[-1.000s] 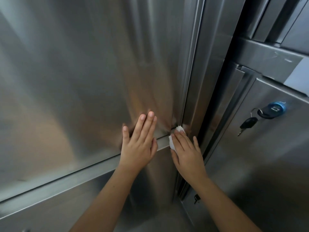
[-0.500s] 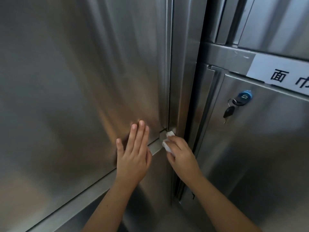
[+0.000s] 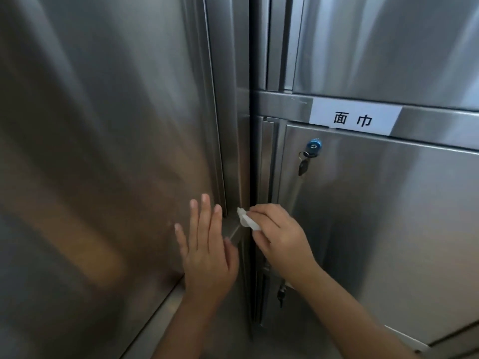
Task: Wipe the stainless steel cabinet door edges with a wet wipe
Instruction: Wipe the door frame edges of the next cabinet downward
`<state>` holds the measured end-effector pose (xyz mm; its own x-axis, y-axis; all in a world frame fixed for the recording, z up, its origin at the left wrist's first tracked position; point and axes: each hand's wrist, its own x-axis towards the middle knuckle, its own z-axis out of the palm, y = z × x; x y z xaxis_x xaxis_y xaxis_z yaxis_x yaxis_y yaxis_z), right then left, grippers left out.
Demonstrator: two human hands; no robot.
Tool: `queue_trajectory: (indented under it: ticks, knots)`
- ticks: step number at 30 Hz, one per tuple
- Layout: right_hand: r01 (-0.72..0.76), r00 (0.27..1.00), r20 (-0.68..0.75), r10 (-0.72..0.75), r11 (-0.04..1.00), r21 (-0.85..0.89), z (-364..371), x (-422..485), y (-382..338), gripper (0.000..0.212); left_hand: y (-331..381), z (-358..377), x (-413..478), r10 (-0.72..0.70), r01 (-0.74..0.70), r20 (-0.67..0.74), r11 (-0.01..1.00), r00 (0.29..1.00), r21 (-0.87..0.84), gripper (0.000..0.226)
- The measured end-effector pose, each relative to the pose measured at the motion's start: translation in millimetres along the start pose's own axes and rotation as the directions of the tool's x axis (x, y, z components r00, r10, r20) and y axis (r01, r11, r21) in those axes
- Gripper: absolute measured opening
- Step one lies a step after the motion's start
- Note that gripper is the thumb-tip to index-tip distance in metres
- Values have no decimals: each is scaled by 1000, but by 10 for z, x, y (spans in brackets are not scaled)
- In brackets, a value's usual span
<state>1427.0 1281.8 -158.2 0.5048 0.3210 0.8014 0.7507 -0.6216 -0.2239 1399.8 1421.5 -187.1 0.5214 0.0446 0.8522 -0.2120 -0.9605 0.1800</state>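
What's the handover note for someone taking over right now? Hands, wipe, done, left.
Left hand: open, flat against the big left cabinet door, fingers straight.
Right hand: pinches the wet wipe, held at the door edge near its bottom corner.
Done: wiping is under way at that corner; the picture does not show which stretches are already clean.
Left: probably the vertical edge above, then the other doors' edges. Mind the key hanging from the blue lock on the right.

White label [image 3: 353, 119] — blue lock [image 3: 314, 145], black key [image 3: 302, 166]
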Motion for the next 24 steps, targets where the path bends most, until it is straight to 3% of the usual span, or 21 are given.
queue_trajectory:
  ticks: [7,13,24]
  knots:
    - [-68,979,-198,52,995,-75,-587,364,-53,24,431,-103,674,18,-40,-94,969,995,-245,57]
    - [-82,942,-335,27,985,-151,-1071,858,93,27,681,-79,1306,103,-133,-118,950,988,-282,57]
    - [-70,847,-532,-5,990,-120,-1752,1741,298,16,903,-28,2283,226,-283,-215,914,950,-291,57]
